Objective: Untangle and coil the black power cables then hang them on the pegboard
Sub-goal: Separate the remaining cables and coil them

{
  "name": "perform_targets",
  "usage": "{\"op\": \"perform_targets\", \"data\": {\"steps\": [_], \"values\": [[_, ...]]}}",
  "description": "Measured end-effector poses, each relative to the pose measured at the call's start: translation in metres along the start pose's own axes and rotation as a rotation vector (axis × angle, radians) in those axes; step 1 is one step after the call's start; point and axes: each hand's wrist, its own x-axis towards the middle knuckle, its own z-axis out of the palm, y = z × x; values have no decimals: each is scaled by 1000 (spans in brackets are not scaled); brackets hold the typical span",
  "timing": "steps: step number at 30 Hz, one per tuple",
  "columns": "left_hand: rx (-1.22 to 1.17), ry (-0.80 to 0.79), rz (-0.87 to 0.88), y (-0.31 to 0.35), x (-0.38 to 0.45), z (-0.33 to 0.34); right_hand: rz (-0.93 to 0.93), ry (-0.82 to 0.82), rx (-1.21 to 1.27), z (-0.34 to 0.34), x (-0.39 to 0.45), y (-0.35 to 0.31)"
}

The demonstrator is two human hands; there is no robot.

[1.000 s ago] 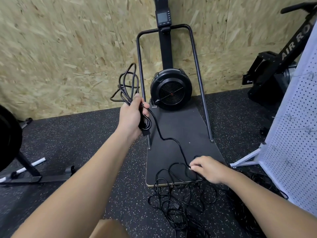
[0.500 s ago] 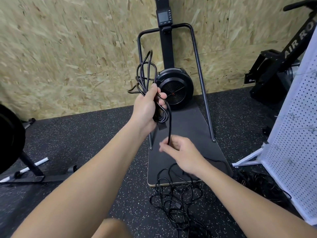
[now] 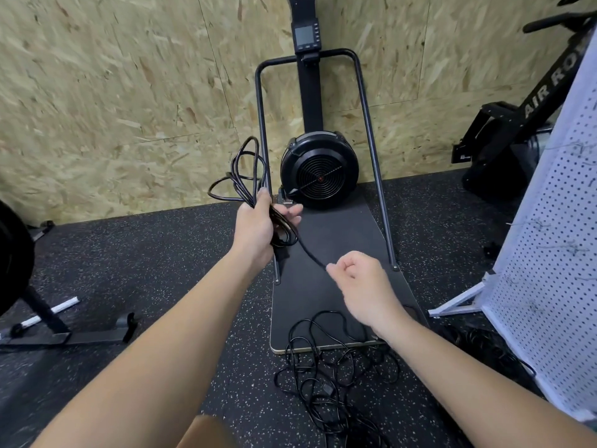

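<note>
My left hand (image 3: 258, 224) grips a bundle of black cable loops (image 3: 240, 174) that stick up past the fingers. From that bundle one strand of the black power cable (image 3: 311, 255) runs down and right to my right hand (image 3: 363, 282), which pinches it between curled fingers. Below my right hand, a tangled heap of black cable (image 3: 326, 370) lies on the speckled floor and over the front edge of a black board. The white pegboard (image 3: 555, 253) stands at the right edge, leaning on its white frame.
A black ski-type exercise machine with a fan wheel (image 3: 318, 169) and metal frame stands on a black base board (image 3: 336, 240) against the chipboard wall. A black air rower (image 3: 529, 118) is at the right back. A dark stand (image 3: 64, 331) sits at the left. More cable (image 3: 484, 344) lies by the pegboard's foot.
My right hand rose from the floor heap with a strand, neared my left hand, then drew back down and right along the cable. My left hand lifted, then lowered the loops.
</note>
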Motion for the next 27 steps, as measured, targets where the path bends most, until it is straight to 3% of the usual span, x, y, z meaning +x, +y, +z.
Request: {"op": "perform_targets", "data": {"steps": [4,8,13,20,23,27], "values": [[151,-90,9,-3,-2,-11,-142,-273,-79,-10,-10,-21],[409,-282,20,-16,-29,-16,-152,-231,140,-17,-4,-25],[427,-445,-81,-43,-65,-14,-97,-203,380,-19,6,-30],[350,-703,-184,-75,-91,-6,-93,-196,271,-24,8,-21],[270,-722,-204,-69,-89,-8,-61,-245,341,-35,10,-12],[189,-613,-124,-75,-84,-11,-65,-286,322,-40,9,-7]]}}
